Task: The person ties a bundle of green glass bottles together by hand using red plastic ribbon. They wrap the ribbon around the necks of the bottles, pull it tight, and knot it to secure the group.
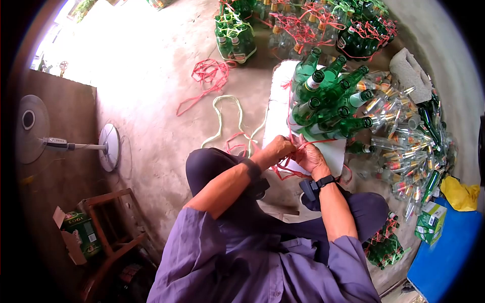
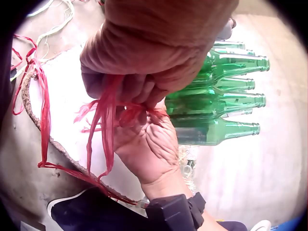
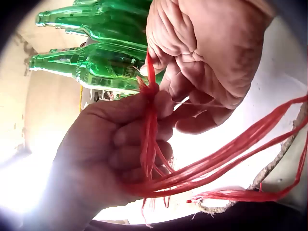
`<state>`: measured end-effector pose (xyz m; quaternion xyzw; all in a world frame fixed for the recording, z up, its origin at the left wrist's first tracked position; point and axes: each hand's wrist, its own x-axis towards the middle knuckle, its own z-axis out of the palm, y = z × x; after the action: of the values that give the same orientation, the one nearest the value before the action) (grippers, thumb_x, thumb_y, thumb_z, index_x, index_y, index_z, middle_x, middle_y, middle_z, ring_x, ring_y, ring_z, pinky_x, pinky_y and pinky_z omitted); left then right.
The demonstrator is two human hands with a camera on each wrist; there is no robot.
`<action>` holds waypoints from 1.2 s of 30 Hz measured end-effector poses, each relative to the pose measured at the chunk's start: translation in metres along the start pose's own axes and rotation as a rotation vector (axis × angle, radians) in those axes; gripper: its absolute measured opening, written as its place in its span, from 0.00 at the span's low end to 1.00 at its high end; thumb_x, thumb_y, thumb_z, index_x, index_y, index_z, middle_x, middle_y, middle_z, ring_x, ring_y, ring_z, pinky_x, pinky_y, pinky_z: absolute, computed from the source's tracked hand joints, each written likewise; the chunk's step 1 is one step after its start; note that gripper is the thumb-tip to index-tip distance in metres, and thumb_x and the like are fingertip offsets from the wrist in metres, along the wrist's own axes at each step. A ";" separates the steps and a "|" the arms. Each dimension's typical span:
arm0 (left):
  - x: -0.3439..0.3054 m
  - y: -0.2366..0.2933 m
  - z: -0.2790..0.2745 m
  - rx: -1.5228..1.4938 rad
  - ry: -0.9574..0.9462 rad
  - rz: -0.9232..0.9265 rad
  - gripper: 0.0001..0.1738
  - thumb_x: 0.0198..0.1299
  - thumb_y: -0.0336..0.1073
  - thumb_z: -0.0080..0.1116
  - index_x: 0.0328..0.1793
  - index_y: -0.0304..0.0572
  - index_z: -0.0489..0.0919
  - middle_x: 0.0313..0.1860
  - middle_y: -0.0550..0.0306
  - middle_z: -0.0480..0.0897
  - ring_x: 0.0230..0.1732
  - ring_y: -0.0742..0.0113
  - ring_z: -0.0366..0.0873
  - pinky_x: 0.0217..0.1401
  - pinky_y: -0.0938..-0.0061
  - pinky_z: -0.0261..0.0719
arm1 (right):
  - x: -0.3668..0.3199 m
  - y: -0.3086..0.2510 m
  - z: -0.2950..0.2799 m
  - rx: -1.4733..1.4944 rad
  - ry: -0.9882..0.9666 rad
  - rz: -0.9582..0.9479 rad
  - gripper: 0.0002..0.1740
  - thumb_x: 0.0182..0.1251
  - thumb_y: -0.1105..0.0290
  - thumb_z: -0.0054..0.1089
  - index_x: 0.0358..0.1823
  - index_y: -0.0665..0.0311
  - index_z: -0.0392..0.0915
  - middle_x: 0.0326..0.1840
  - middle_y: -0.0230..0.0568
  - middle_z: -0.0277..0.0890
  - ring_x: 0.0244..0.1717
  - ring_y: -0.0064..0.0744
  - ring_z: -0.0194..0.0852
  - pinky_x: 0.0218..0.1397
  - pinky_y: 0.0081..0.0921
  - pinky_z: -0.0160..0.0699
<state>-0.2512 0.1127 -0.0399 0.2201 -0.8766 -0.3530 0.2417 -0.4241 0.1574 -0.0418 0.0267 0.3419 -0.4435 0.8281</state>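
Red plastic twine (image 3: 148, 130) runs through both hands at the near side of a cluster of green glass bottles (image 1: 328, 96). The bottles stand close together on a white board (image 1: 278, 96). My left hand (image 1: 278, 149) grips a bunched, knotted length of twine, its fingers curled round the strands, as the right wrist view shows. Fingertips of my right hand (image 1: 310, 157) pinch the twine right beside the left thumb. Loose red strands hang below the hands and across the board's edge in the left wrist view. Part of the knot is hidden by the fingers.
Red twine (image 1: 209, 73) and pale green twine (image 1: 218, 118) lie on the floor to the left. Tied bottle bundles (image 1: 235, 40) stand at the back. Loose bottles (image 1: 404, 146) pile up at right, near a blue panel (image 1: 444, 247). A fan (image 1: 108, 146) stands at left.
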 end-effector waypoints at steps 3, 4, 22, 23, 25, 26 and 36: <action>-0.001 -0.003 0.001 0.130 -0.054 0.019 0.04 0.50 0.30 0.59 0.32 0.40 0.82 0.24 0.51 0.80 0.29 0.52 0.80 0.34 0.64 0.78 | 0.013 0.002 -0.004 -0.098 -0.043 0.012 0.24 0.72 0.56 0.60 0.61 0.64 0.75 0.49 0.36 0.82 0.48 0.30 0.79 0.51 0.31 0.78; -0.001 -0.004 0.003 0.130 -0.055 0.015 0.04 0.50 0.30 0.59 0.32 0.40 0.82 0.24 0.51 0.80 0.29 0.52 0.80 0.34 0.64 0.78 | 0.017 0.003 -0.007 -0.096 -0.043 0.015 0.24 0.72 0.56 0.60 0.61 0.64 0.75 0.49 0.36 0.82 0.48 0.30 0.79 0.51 0.31 0.78; 0.021 0.009 -0.033 -0.356 0.175 -0.853 0.14 0.55 0.40 0.63 0.34 0.35 0.88 0.25 0.51 0.85 0.24 0.70 0.78 0.32 0.72 0.77 | 0.035 0.018 -0.001 -0.039 0.216 -0.251 0.04 0.64 0.71 0.60 0.37 0.63 0.80 0.19 0.23 0.61 0.18 0.17 0.59 0.21 0.22 0.66; 0.020 -0.001 -0.030 -0.355 0.205 -0.788 0.13 0.55 0.39 0.63 0.34 0.35 0.87 0.25 0.51 0.84 0.23 0.71 0.77 0.32 0.73 0.77 | 0.034 0.016 -0.002 -0.038 0.216 -0.253 0.04 0.64 0.71 0.60 0.37 0.63 0.80 0.19 0.23 0.61 0.18 0.17 0.59 0.21 0.22 0.66; 0.024 -0.006 -0.034 -0.540 0.243 -0.897 0.15 0.58 0.38 0.62 0.35 0.28 0.85 0.22 0.54 0.81 0.24 0.71 0.76 0.28 0.74 0.75 | 0.026 0.009 0.006 -0.211 0.264 -0.199 0.07 0.63 0.71 0.61 0.40 0.65 0.81 0.19 0.21 0.58 0.16 0.15 0.54 0.17 0.18 0.55; 0.026 -0.009 -0.037 -0.575 0.246 -0.933 0.16 0.58 0.39 0.62 0.34 0.27 0.85 0.22 0.56 0.80 0.23 0.72 0.74 0.27 0.74 0.73 | 0.024 0.009 0.011 -0.240 0.286 -0.196 0.08 0.62 0.71 0.61 0.40 0.66 0.82 0.19 0.21 0.57 0.15 0.14 0.53 0.16 0.16 0.48; 0.025 -0.046 -0.048 0.033 0.231 -0.153 0.08 0.53 0.32 0.59 0.34 0.38 0.86 0.33 0.45 0.85 0.33 0.52 0.84 0.34 0.64 0.80 | 0.015 0.022 0.041 -0.347 0.337 -0.198 0.07 0.61 0.70 0.62 0.36 0.68 0.82 0.17 0.19 0.55 0.15 0.14 0.49 0.17 0.17 0.46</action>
<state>-0.2334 0.0442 -0.0357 0.3296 -0.8293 -0.3282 0.3098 -0.3796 0.1459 -0.0249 -0.0759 0.5469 -0.4464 0.7042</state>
